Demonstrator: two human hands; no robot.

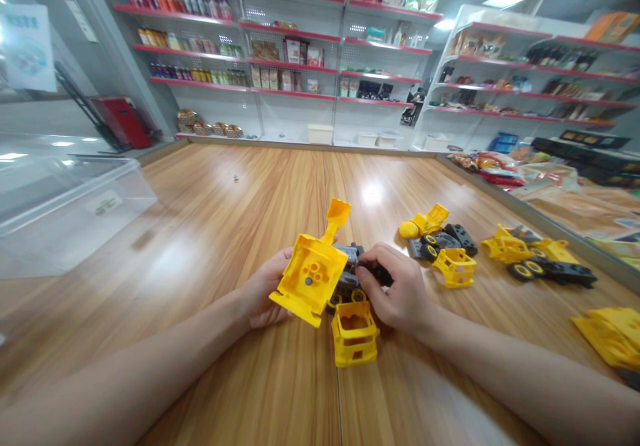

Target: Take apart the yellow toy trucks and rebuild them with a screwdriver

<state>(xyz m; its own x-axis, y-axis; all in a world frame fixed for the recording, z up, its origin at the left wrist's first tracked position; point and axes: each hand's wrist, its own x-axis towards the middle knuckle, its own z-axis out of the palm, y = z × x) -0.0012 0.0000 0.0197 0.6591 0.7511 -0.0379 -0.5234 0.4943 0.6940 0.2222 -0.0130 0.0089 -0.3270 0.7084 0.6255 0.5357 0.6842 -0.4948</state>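
My left hand (270, 286) is closed on a yellow toy truck bed (313, 276), tilted with its hollow face toward me. Some of its fingers are hidden behind the bed. A small yellow shovel-like piece (339, 213) sticks up beyond the bed's top edge; whether they are joined is unclear. Just right of the bed, my right hand (397, 286) pinches a black piece (381, 275), partly covered by the fingers. Between the hands shows a dark grey toy chassis (349, 278) with yellow-rimmed wheels. A yellow truck cab shell (355, 339) stands below them on the table.
Further toy truck parts (443, 239) and a partly assembled toy truck (540, 259) lie to the right, with more yellow pieces (610, 333) near the edge. A clear plastic bin (75, 219) stands left. A tiny object (235, 178) lies farther back on the wooden table (210, 233).
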